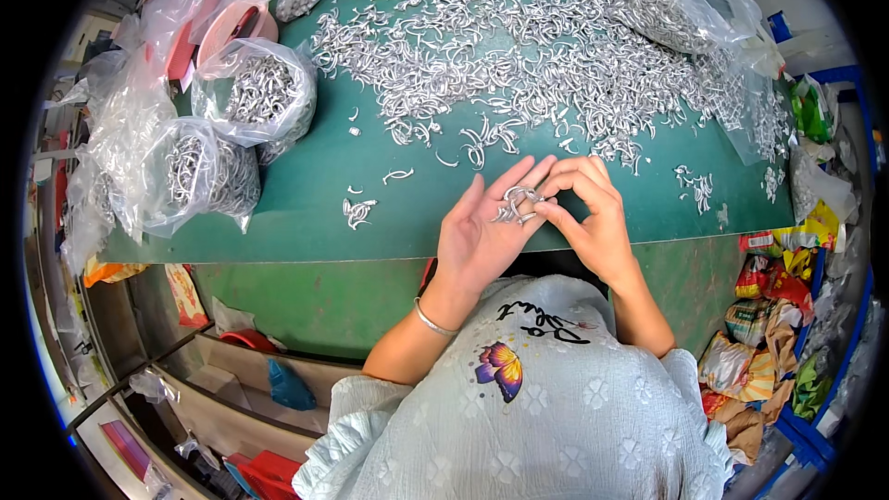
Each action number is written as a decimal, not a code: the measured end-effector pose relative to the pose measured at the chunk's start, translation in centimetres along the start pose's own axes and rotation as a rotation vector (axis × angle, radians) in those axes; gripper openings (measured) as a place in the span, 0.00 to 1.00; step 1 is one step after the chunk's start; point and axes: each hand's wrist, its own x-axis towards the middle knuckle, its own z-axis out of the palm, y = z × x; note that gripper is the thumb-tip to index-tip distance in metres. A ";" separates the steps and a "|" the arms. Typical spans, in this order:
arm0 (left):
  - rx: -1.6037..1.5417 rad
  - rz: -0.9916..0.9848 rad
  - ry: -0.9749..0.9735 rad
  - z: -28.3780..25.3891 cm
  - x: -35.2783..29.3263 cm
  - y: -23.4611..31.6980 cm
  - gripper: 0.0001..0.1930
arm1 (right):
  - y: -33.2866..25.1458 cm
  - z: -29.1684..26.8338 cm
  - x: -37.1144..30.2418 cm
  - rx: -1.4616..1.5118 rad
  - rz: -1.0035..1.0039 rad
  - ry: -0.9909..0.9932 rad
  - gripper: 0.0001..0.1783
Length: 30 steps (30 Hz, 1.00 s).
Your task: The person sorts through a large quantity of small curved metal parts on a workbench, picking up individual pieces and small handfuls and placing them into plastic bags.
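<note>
Small curved silvery metal pieces (509,210) lie in the upturned palm of my left hand (474,239), whose fingers are stretched out. My right hand (597,220) reaches in from the other side, thumb and forefinger pinched at a curved metal piece (532,215) over that palm. Both hands are above the near edge of the green table (324,167). Beyond my fingertips spreads a wide, loose heap of similar curved metal pieces (546,65). A small cluster of pieces (357,213) sits left of my left hand, and another (696,187) lies to the right.
Clear plastic bags (213,171) of metal pieces stand at the table's left, near a pink round container (243,23). Another filled bag (681,14) leans at the far right. Packets (750,319) crowd a blue rack at right; an open drawer (250,389) is lower left.
</note>
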 end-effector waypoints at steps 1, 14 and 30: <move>0.012 0.000 -0.001 0.0 0.0 0.0 0.30 | -0.1 -0.1 0.0 0.007 0.010 0.005 0.10; -0.020 0.015 -0.023 0.3 -0.1 -0.1 0.29 | -0.3 0.0 -0.4 0.216 0.188 0.040 0.08; -0.005 0.029 0.045 -0.2 -0.4 0.0 0.29 | -0.1 -0.7 -0.8 -0.018 0.079 0.059 0.08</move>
